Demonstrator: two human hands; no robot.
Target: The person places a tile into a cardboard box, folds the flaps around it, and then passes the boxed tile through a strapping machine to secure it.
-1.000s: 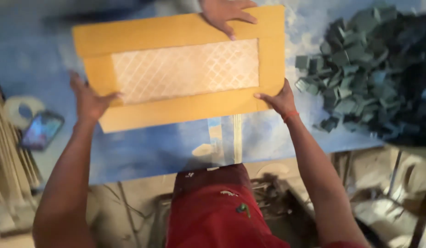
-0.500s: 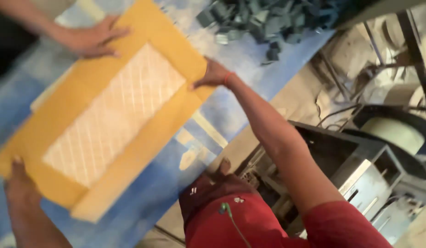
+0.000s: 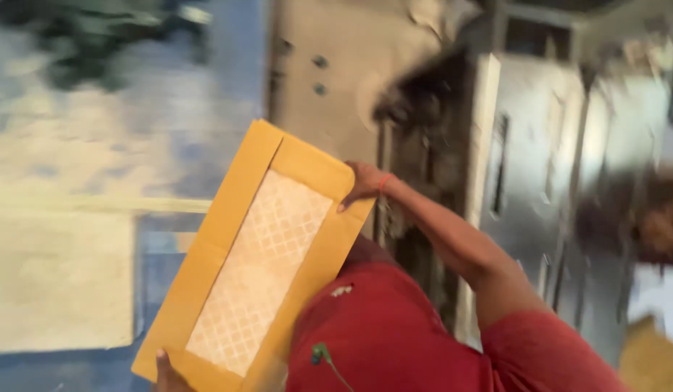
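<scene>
Right hand [image 3: 362,185] clamped on the upper corner of a yellow wooden frame [image 3: 227,225], thumb lying across the front face, remaining fingers wrapped behind the edge and hidden. An orange band [image 3: 384,181] around that wrist. Left hand [image 3: 168,372] showing only partly at the bottom edge of the view, gripping the lower end of the frame; thumb against the front face, rest of the fingers out of sight, so exact spread impossible to tell.

Frame carried between both hands, tilted on a slant from lower left to upper right, lifted clear of the blue table [image 3: 177,109] and hanging over its near edge, close against the body. A pale panel with a white diamond lattice [image 3: 260,272] filling the middle of the frame, bordered all round by the flat yellow boards.

Red shirt [image 3: 394,341] filling the lower middle of the view, touching or just behind the frame's right-hand border. A small green clip with a thin cord [image 3: 320,354] on the shirt front.

On the table, a large pale patch [image 3: 57,283] at the left and a blurred dark heap [image 3: 89,36] at the far top left, well apart from the frame. To the right of the table, a grey metal machine [image 3: 525,167], heavily blurred, behind the right forearm.
</scene>
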